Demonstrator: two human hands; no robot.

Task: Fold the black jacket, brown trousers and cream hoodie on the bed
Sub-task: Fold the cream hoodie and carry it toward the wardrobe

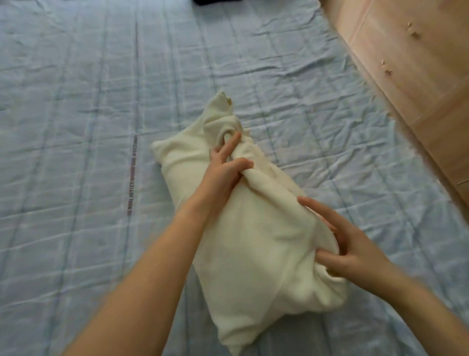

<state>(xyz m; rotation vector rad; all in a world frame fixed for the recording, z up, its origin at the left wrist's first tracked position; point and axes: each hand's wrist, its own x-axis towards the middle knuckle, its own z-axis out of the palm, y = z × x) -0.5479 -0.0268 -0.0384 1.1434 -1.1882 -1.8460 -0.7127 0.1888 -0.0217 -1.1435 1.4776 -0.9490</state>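
The cream hoodie (256, 244) lies bunched in a long bundle on the pale blue bedsheet (76, 152), running from the centre toward the lower right. My left hand (223, 172) grips a gathered fold of it near the far end, thumb over the cloth and two fingers stretched forward. My right hand (355, 246) holds the bundle's right edge, thumb pressed into the fabric. A dark garment (215, 2), perhaps the black jacket, just shows at the top edge. The brown trousers are not in view.
A light wooden panel (416, 83) runs along the right side of the bed. The wrinkled sheet spreads wide to the left and beyond the hoodie.
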